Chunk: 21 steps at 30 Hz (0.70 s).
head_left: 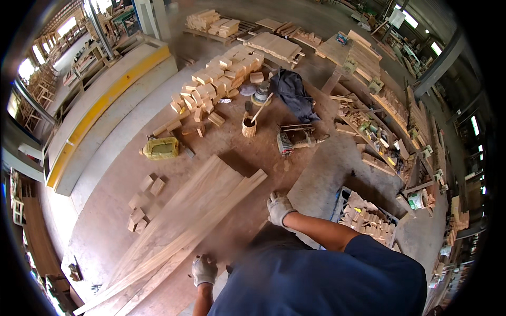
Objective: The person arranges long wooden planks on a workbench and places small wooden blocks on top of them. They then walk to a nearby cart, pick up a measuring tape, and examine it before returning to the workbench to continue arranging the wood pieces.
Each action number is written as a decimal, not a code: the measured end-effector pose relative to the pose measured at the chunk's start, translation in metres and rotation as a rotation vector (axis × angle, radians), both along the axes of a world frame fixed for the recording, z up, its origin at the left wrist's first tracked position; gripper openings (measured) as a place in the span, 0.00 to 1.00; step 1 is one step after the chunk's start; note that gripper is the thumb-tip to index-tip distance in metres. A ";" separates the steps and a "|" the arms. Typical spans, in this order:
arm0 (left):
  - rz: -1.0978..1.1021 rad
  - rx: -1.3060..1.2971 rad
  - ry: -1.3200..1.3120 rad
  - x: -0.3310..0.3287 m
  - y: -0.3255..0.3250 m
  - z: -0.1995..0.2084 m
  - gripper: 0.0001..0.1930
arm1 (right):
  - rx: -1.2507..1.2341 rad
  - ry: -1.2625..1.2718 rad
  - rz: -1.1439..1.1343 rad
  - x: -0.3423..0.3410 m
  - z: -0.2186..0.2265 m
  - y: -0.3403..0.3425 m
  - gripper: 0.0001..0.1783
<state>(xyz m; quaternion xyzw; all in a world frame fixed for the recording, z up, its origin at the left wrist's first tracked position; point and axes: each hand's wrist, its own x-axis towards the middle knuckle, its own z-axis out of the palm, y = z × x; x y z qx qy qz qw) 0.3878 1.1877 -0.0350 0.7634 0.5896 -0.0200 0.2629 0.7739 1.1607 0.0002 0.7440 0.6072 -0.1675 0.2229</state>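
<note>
Long pale wooden boards [176, 208] lie slantwise across the brown worktable [295, 176], with a narrow strip [221, 205] along their right side. My left hand [204, 269], in a light work glove, is beside the near part of the boards. Its fingers are curled closed, and whatever may be inside them is hidden. Farther right, my gloved right hand [280, 208] rests at the table's near edge, apart from the strip's far end. Its fingers look slightly spread, with nothing visible in them.
Small wood blocks [143, 203] sit left of the boards. Beyond them are a yellowish container [161, 148], a pot with a stick [249, 126], a nail gun [295, 139], dark cloth [295, 94] and piled blocks [216, 81]. A crate of offcuts [369, 218] stands right.
</note>
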 end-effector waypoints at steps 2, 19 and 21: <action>-0.029 -0.022 0.003 0.001 0.004 -0.003 0.11 | 0.021 -0.001 0.007 0.003 -0.006 -0.002 0.41; 0.262 -0.163 -0.111 0.081 0.014 0.021 0.14 | -0.185 0.104 0.393 0.045 0.031 0.039 0.23; 0.408 -0.236 -0.168 0.077 0.008 -0.007 0.19 | -0.171 0.138 0.437 0.052 0.025 0.038 0.22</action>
